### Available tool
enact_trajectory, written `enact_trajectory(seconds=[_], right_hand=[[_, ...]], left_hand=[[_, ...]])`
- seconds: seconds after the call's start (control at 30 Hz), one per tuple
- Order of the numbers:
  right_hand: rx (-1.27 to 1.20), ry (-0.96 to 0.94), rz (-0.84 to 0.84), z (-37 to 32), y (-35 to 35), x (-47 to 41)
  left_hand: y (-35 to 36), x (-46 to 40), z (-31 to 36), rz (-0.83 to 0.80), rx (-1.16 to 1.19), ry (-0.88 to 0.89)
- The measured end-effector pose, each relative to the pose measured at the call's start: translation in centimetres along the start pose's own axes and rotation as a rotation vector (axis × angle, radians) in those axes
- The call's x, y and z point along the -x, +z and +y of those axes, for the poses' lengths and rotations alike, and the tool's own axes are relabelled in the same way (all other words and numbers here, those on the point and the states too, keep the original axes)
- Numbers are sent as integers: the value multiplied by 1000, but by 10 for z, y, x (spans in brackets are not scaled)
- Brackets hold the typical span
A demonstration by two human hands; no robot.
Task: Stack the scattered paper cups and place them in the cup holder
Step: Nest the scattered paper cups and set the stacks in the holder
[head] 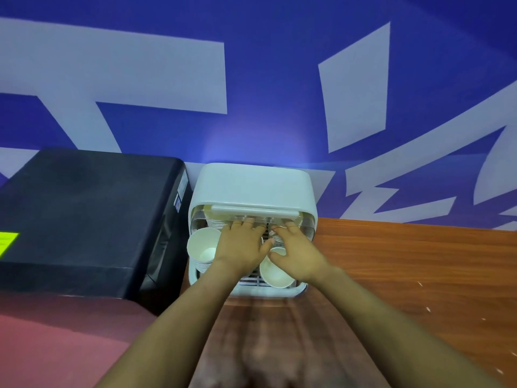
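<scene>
The white cup holder (253,182) stands on the wooden counter against the wall, its clear lid (253,212) partly raised. A stack of white paper cups (202,247) leans in its left side, mouth towards me. Another white paper cup (275,273) lies at the front right. More cup rims show dimly behind the clear lid. My left hand (240,247) and my right hand (296,252) reach in side by side above the cups. Their fingertips press on the lid just under its handle bar. My hands hide the middle of the holder.
A large black machine (84,219) with a yellow label stands directly left of the holder, nearly touching it. A wooden counter (405,275) stretches to the right with a few white specks on it. The blue and white wall (251,93) is right behind.
</scene>
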State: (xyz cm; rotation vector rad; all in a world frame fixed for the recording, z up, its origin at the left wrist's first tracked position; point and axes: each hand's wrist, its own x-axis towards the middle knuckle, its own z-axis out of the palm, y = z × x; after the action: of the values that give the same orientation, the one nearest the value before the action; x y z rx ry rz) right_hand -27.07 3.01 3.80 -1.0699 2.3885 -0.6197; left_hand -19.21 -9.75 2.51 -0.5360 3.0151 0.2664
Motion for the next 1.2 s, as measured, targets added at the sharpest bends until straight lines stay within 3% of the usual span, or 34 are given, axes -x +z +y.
enact_trajectory(seconds=[0.2, 0.4, 0.6, 0.8, 0.97, 1.07, 1.2], right_hand=[[132, -44, 142, 12, 15, 40], [240, -37, 40, 7, 23, 53], [81, 100, 134, 2, 22, 30], [101, 147, 188, 1, 14, 11], [188, 203, 154, 4, 9, 16], [342, 173, 190, 7, 7, 29], [517, 30, 300, 14, 11, 36]], left_hand=[[8, 32, -15, 98, 68, 80], [11, 32, -18, 73, -1, 68], [1, 23, -13, 80, 44, 78], [4, 25, -17, 88, 63, 97], [-5, 32, -17, 52, 76, 88], [-4, 53, -28, 173, 136, 32], [10, 68, -47, 255, -16, -75]])
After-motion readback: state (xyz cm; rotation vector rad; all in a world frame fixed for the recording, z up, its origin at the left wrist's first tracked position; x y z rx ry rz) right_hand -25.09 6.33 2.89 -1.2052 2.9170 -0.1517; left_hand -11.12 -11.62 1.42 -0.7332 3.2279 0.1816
